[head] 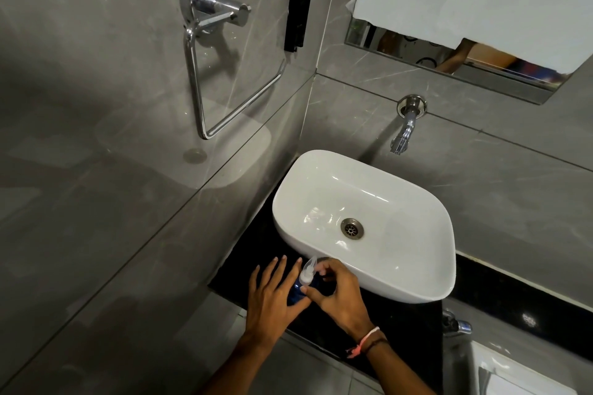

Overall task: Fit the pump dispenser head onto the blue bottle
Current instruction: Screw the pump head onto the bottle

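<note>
A blue bottle (296,292) stands on the black counter (394,327) just in front of the white basin. A clear white pump dispenser head (308,271) sits on top of its neck. My left hand (272,295) presses against the bottle's left side, fingers stretched out and apart. My right hand (337,292) curls around the neck and collar of the pump, thumb and fingertips pinching it. Most of the bottle's body is hidden between the two hands.
The white basin (426,285) with its metal drain (352,228) lies right behind the bottle. A wall tap (405,127) hangs above it. A chrome towel ring (208,51) is on the left wall, a mirror (449,64) at top right.
</note>
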Demonstrator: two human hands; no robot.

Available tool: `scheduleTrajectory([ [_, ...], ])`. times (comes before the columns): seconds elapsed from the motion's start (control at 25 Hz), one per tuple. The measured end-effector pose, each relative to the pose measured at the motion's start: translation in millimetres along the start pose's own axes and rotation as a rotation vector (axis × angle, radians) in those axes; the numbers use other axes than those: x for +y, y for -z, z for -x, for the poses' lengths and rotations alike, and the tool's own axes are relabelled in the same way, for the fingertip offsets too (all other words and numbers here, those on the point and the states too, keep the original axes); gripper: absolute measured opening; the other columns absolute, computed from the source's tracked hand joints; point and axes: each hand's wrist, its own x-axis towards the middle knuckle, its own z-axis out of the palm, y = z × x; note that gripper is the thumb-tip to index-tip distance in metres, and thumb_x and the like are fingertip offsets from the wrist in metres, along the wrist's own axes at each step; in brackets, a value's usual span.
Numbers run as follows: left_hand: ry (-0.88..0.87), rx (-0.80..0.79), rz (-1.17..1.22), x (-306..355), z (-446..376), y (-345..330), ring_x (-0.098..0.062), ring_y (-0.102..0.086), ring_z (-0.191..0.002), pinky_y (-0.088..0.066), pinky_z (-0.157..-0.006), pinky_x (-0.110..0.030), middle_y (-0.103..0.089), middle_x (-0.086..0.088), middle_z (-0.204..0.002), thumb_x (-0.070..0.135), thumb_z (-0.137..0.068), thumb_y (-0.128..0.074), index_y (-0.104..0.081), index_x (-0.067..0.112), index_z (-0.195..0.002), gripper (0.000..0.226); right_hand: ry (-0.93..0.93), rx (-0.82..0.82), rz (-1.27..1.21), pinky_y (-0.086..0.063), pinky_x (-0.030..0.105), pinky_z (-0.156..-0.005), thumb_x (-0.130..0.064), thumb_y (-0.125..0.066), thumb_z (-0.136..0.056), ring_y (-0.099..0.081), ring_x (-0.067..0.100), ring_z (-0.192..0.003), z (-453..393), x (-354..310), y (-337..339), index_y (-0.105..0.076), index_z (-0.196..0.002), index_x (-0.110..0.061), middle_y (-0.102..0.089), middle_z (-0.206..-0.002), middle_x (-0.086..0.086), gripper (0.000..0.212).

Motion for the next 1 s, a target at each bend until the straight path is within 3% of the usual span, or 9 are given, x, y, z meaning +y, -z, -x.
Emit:
scheduleTrajectory([
  [0.08, -0.004, 0.007, -0.003, 0.9, 0.0, 0.5, -0.027, -0.058, -0.127, -0.046, -0.102, -0.055, -0.065, -0.007, -0.134, 0.067, -0.083, -0.049, -0.057, 0.026, -0.14, 0.07, 0.041, -0.043, 0.02, -0.054, 0.027, -0.098, -0.015, -0.087, -0.079, -0.065, 0.007, -0.11, 1.9, 0.7, -1.0, -0.069, -0.119, -0.02, -0.071, -0.117, -0.003, 0.045],
  [0.16, -0.002, 0.012, 0.001, 0.7, 0.3, 0.0, -0.026, -0.057, -0.128, -0.045, -0.103, -0.055, -0.064, -0.007, -0.135, 0.067, -0.083, -0.05, -0.057, 0.027, -0.141, 0.07, 0.064, -0.048, 0.017, -0.055, 0.031, -0.097, -0.014, -0.086, -0.08, -0.066, 0.006, -0.109, 0.6, 0.6, -3.3, -0.072, -0.11, -0.027, -0.073, -0.113, -0.006, 0.036],
  [0.24, -0.001, 0.015, 0.01, 0.2, 1.1, -0.8, -0.026, -0.057, -0.128, -0.045, -0.103, -0.054, -0.064, -0.006, -0.136, 0.067, -0.084, -0.051, -0.056, 0.028, -0.141, 0.07, 0.016, -0.015, -0.025, -0.056, 0.024, -0.087, -0.017, -0.091, -0.074, -0.069, 0.008, -0.097, -0.4, -4.2, -3.5, -0.069, -0.093, -0.029, -0.075, -0.1, -0.007, 0.032],
  [0.28, -0.004, 0.015, 0.011, -0.2, 1.4, -1.0, -0.026, -0.057, -0.128, -0.045, -0.103, -0.055, -0.064, -0.006, -0.136, 0.066, -0.084, -0.052, -0.054, 0.028, -0.142, 0.07, 0.002, -0.014, -0.044, -0.055, 0.021, -0.085, -0.021, -0.093, -0.072, -0.068, 0.009, -0.096, -1.3, -5.0, -3.5, -0.068, -0.095, -0.025, -0.074, -0.099, -0.006, 0.034],
  [0.4, -0.009, 0.01, 0.011, 0.0, 1.1, -0.8, -0.026, -0.058, -0.127, -0.046, -0.102, -0.054, -0.064, -0.007, -0.135, 0.065, -0.082, -0.052, -0.05, 0.029, -0.144, 0.071, 0.027, -0.093, -0.053, -0.052, 0.022, -0.098, -0.023, -0.088, -0.079, -0.064, 0.008, -0.112, 1.1, -3.3, -3.7, -0.065, -0.124, -0.022, -0.07, -0.118, -0.005, 0.051],
  [0.52, 0.001, 0.034, 0.007, 1.5, 1.0, -1.4, -0.025, -0.058, -0.126, -0.047, -0.101, -0.054, -0.065, -0.006, -0.134, 0.066, -0.084, -0.051, -0.057, 0.027, -0.14, 0.069, 0.079, -0.092, -0.004, -0.052, 0.034, -0.1, -0.018, -0.081, -0.086, -0.063, 0.009, -0.112, 1.2, -1.1, -5.8, -0.07, -0.11, -0.02, -0.07, -0.114, -0.006, 0.027],
  [0.68, -0.007, 0.04, 0.002, -0.6, 1.8, -3.0, -0.027, -0.058, -0.126, -0.047, -0.1, -0.055, -0.065, -0.007, -0.134, 0.062, -0.081, -0.053, -0.054, 0.027, -0.142, 0.07, 0.07, 0.004, 0.054, -0.05, 0.024, -0.094, -0.031, -0.081, -0.085, -0.061, 0.007, -0.108, 4.5, -2.3, -13.5, -0.065, -0.107, -0.024, -0.067, -0.108, -0.009, 0.028],
  [0.84, -0.008, 0.044, -0.006, -1.6, 0.7, -5.0, -0.027, -0.058, -0.127, -0.047, -0.1, -0.056, -0.064, -0.007, -0.135, 0.063, -0.081, -0.053, -0.051, 0.028, -0.143, 0.071, 0.155, -0.087, 0.072, -0.04, 0.021, -0.11, -0.02, -0.072, -0.094, -0.049, 0.002, -0.126, 8.2, -0.1, -16.1, -0.067, -0.126, -0.02, -0.061, -0.129, -0.005, 0.032],
  [1.0, -0.007, 0.061, 0.006, -1.6, 1.8, -6.3, -0.026, -0.056, -0.128, -0.046, -0.101, -0.055, -0.064, -0.006, -0.136, 0.063, -0.081, -0.055, -0.055, 0.027, -0.142, 0.071, 0.115, 0.016, 0.101, -0.044, 0.015, -0.098, -0.03, -0.081, -0.086, -0.054, 0.002, -0.113, 3.7, -3.1, -17.0, -0.073, -0.111, -0.02, -0.067, -0.113, -0.008, 0.028],
])
